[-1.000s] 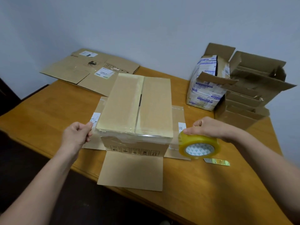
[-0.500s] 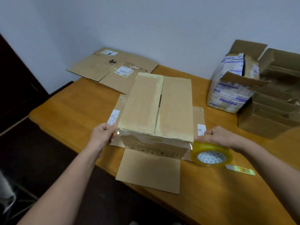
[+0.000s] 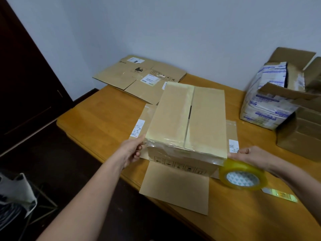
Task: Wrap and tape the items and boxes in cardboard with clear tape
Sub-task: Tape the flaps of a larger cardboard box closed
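A closed brown cardboard box (image 3: 187, 119) stands on the wooden table (image 3: 104, 119), its top flaps shiny with clear tape. It rests on a flattened cardboard sheet (image 3: 175, 190) whose flap juts past the table's near edge. My left hand (image 3: 132, 150) pinches the tape end at the box's near left corner. My right hand (image 3: 250, 154) grips the yellowish roll of clear tape (image 3: 242, 176) at the near right corner. A strip of tape stretches between both hands along the box's front top edge.
Flattened cardboard boxes (image 3: 139, 79) lie at the table's far left. Open cartons (image 3: 298, 136) holding white and blue packages (image 3: 265, 103) crowd the right side. A small shiny label (image 3: 279, 194) lies by the roll. A dark door (image 3: 26, 75) and a stool (image 3: 20, 197) are to the left.
The camera has swung left, so everything sits further right in the view. Both hands keep their hold at the box's front corners, the tape roll still beside the right corner.
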